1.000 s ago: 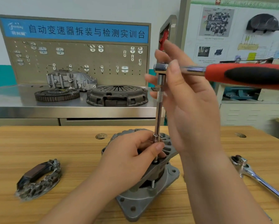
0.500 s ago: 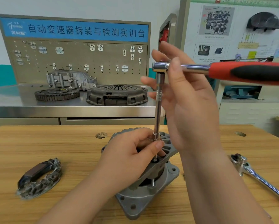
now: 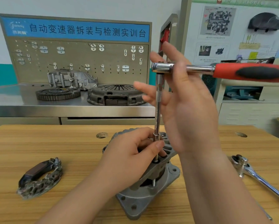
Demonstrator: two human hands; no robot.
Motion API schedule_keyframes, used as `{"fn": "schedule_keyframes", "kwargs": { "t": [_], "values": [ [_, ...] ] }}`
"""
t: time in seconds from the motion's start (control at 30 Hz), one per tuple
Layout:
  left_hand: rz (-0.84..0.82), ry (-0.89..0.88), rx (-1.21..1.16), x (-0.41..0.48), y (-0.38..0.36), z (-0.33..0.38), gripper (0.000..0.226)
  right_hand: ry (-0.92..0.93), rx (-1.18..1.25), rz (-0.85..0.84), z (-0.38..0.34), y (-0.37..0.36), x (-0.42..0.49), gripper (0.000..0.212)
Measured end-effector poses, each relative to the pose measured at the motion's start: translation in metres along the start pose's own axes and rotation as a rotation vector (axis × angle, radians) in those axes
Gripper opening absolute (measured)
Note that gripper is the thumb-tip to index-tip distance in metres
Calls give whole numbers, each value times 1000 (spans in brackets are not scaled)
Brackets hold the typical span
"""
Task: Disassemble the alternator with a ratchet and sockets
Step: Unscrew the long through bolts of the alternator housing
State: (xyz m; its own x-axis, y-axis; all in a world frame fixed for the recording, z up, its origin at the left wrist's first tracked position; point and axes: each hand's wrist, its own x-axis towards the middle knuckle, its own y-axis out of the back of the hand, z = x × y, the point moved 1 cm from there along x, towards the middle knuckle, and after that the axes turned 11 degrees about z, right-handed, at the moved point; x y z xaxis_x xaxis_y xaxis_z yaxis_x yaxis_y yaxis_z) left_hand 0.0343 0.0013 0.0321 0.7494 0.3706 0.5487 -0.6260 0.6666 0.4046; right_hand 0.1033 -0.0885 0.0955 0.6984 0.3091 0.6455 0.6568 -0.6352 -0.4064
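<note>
- We find the alternator [image 3: 145,188] standing mid-table [image 3: 54,151], toward the near edge.
- An extension bar [image 3: 158,110] stands upright on the alternator's top. The ratchet [image 3: 224,71] sits on the bar's upper end, its handle reaching right.
- The left hand [image 3: 129,159] rests on the alternator, fingers round the bar's foot. The right hand [image 3: 187,110] is behind the bar, thumb across the ratchet's neck.
- We see a loose part [image 3: 40,177] lying left of the alternator, well apart, and a second ratchet [image 3: 256,177] on its right.
- Behind the table, a bench [image 3: 38,109] carries a toothed ring [image 3: 58,93] at left, a clutch cover [image 3: 114,96] at right and a housing [image 3: 71,80] behind the ring.
- A pegboard [image 3: 80,62] rises at the bench's back, with a wall chart [image 3: 224,29] to its right.
</note>
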Motion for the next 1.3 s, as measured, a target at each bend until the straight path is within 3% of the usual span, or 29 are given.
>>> {"fn": "schedule_keyframes", "kwargs": {
  "t": [0.07, 0.13, 0.33, 0.4, 0.57, 0.7, 0.8, 1.03, 1.17, 1.23, 1.3],
  "values": [
    [-11, -13, 1, 0, 0, 1, 27, -156, 125, -14, -1, 2, 2, 33],
    [-17, -20, 21, 1, -1, 0, 22, -185, 127, 4, -1, 3, 2, 34],
    [15, 2, 71, 2, 0, -4, 9, 255, -183, 57, -1, 0, 0, 21],
    [9, -2, 73, 1, 0, -3, 11, 184, -154, 41, 0, 1, 0, 23],
    [-12, -20, 58, 0, 0, 2, 22, -191, 80, 33, 1, 3, 1, 41],
    [20, 12, 49, 0, 0, -1, 12, 46, -98, 117, 4, 1, -1, 21],
    [35, 13, 48, -1, -1, 0, 15, 189, -137, 104, 1, -1, -2, 24],
    [3, -20, 66, -1, 0, 1, 14, -167, 65, 50, 0, 1, -1, 40],
    [31, -5, 86, -1, -1, 2, 17, 52, -83, 138, 1, 1, -1, 19],
    [43, 3, 82, -1, -1, 2, 20, 155, -127, 122, -1, 0, -1, 23],
    [46, 3, 77, -2, -1, 2, 21, 139, -99, 86, -2, -1, -2, 28]
  ]
}}
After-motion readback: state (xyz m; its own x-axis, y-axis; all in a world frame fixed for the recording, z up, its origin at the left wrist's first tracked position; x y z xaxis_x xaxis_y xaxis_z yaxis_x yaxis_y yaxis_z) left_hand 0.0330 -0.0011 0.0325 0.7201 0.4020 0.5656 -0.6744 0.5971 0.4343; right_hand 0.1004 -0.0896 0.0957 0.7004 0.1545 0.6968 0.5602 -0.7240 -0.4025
